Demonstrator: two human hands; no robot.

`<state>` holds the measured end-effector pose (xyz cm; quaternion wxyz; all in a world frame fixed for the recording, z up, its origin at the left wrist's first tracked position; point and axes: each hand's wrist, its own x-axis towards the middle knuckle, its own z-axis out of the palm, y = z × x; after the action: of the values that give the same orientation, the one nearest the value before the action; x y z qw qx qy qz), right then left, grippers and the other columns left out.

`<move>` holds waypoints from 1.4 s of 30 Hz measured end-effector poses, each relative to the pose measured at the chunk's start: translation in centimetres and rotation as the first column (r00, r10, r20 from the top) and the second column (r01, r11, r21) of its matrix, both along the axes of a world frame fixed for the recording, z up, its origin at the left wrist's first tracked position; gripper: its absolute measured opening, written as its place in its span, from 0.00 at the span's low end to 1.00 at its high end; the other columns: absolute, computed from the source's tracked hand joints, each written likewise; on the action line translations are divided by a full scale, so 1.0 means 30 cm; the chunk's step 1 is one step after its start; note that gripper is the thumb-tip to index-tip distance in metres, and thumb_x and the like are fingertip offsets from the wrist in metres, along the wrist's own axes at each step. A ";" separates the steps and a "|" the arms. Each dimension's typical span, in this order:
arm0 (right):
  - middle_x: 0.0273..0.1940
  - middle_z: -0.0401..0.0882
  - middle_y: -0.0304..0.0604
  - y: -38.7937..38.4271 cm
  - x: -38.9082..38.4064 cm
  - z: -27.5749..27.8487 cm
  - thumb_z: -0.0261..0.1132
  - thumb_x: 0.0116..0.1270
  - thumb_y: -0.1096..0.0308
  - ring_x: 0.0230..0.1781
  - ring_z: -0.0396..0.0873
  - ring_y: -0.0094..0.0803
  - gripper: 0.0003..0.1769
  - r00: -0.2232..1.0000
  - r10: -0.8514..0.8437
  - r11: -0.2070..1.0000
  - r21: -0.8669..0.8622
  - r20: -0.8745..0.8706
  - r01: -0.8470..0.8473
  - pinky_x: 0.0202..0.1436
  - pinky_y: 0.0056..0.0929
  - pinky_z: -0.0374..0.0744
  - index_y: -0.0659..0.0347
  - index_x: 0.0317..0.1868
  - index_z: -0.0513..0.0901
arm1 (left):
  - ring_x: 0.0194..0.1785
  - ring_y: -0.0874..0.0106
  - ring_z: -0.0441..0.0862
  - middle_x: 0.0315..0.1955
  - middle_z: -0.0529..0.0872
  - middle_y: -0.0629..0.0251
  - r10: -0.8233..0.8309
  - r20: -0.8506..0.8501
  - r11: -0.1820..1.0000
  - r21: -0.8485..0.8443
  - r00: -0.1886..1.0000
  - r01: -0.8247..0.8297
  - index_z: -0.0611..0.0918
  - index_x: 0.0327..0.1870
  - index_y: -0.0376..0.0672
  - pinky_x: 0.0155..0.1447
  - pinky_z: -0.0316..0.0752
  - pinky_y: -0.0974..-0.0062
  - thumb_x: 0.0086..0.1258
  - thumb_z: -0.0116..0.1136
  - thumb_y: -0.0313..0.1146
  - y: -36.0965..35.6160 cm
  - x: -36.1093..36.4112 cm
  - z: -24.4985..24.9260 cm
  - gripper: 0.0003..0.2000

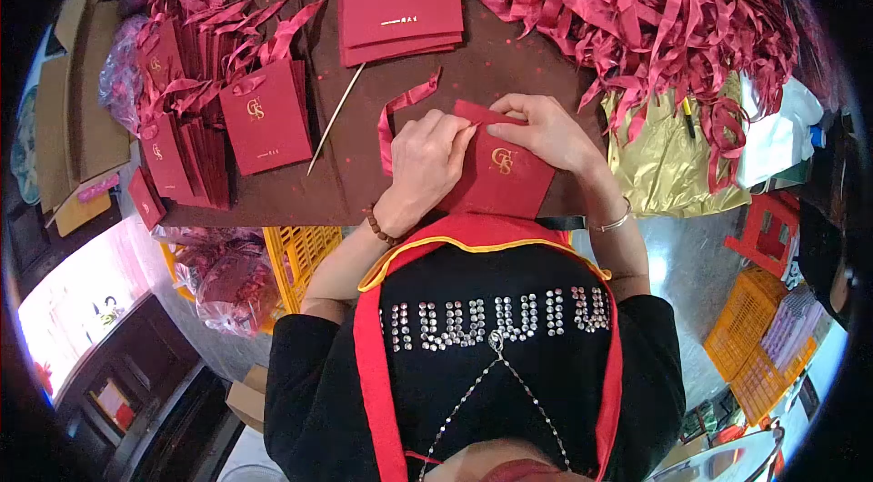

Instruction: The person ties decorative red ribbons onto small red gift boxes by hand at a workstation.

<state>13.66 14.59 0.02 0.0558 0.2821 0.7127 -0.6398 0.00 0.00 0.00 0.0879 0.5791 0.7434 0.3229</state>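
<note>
A flat dark red paper bag [503,184] with a gold logo lies at the table's near edge, against my apron. My left hand [427,153] pinches its top left corner, and a red ribbon [393,118] trails from behind that hand onto the table. My right hand [548,132] grips the top edge, its fingers curled over a narrow red strip [477,112] there. Both hands are closed and close together. Beyond them sits a stack of matching flat red bags [402,0].
Bundles of red bags with ribbons [265,116] stand at the left, near a thin stick [336,118]. A big heap of red ribbons [637,14] covers the far right, above gold wrapping [677,173]. Orange crates [305,255] are below the table.
</note>
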 end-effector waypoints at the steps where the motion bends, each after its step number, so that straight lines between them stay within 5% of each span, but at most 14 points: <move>1: 0.39 0.82 0.45 -0.001 -0.002 0.009 0.64 0.62 0.69 0.41 0.78 0.23 0.16 1.000 0.006 0.999 0.043 -0.011 -0.005 0.47 0.24 0.76 0.68 0.49 0.78 | 0.27 0.62 0.77 0.25 0.79 0.62 0.004 0.007 1.000 0.015 1.000 -0.004 0.81 0.32 0.43 0.31 0.70 0.68 0.61 0.62 0.30 0.004 0.001 -0.002 0.03; 21: 0.46 0.82 0.50 -0.020 0.016 0.031 0.63 0.60 0.70 0.49 0.79 0.31 0.20 0.998 -0.002 0.994 0.113 -0.065 0.009 0.54 0.28 0.75 0.72 0.51 0.77 | 0.24 0.56 0.78 0.22 0.78 0.57 -0.053 -0.038 0.995 -0.089 0.998 0.049 0.76 0.26 0.40 0.28 0.71 0.63 0.59 0.60 0.28 0.048 0.014 0.060 0.05; 26: 0.41 0.82 0.55 -0.037 0.016 0.043 0.63 0.58 0.66 0.46 0.81 0.45 0.18 0.990 -0.010 0.961 0.274 -0.140 0.048 0.49 0.37 0.78 0.65 0.48 0.80 | 0.24 0.55 0.78 0.22 0.78 0.55 -0.095 -0.080 0.989 -0.123 0.992 0.085 0.75 0.25 0.38 0.28 0.73 0.61 0.57 0.57 0.27 0.058 0.014 0.068 0.05; 31: 0.44 0.82 0.54 -0.047 0.006 0.089 0.62 0.59 0.69 0.46 0.82 0.40 0.18 0.997 0.056 0.938 0.346 -0.050 -0.035 0.50 0.32 0.77 0.69 0.49 0.79 | 0.26 0.56 0.78 0.22 0.78 0.55 -0.133 -0.121 0.977 -0.185 0.984 0.109 0.75 0.26 0.38 0.30 0.73 0.61 0.58 0.57 0.27 0.058 0.008 0.069 0.05; 36: 0.44 0.82 0.53 -0.044 0.003 0.071 0.62 0.59 0.69 0.45 0.82 0.40 0.18 0.997 0.018 0.946 0.326 -0.077 0.008 0.50 0.31 0.77 0.69 0.48 0.79 | 0.28 0.60 0.78 0.22 0.78 0.59 -0.128 -0.036 0.991 0.037 0.991 0.129 0.77 0.28 0.39 0.31 0.72 0.65 0.57 0.62 0.28 0.045 -0.020 0.077 0.05; 42: 0.43 0.82 0.53 -0.053 0.002 0.077 0.63 0.60 0.69 0.45 0.82 0.39 0.17 0.992 0.047 0.951 0.310 -0.117 -0.009 0.50 0.31 0.77 0.68 0.48 0.79 | 0.32 0.62 0.77 0.27 0.78 0.62 -0.171 -0.062 0.985 -0.043 0.983 0.169 0.79 0.29 0.41 0.38 0.70 0.67 0.58 0.62 0.31 0.042 -0.035 0.077 0.05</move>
<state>13.72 13.01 2.32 -0.0241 0.2373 0.8100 -0.5358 -1.04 1.26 2.30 0.1017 0.6490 0.6997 0.2809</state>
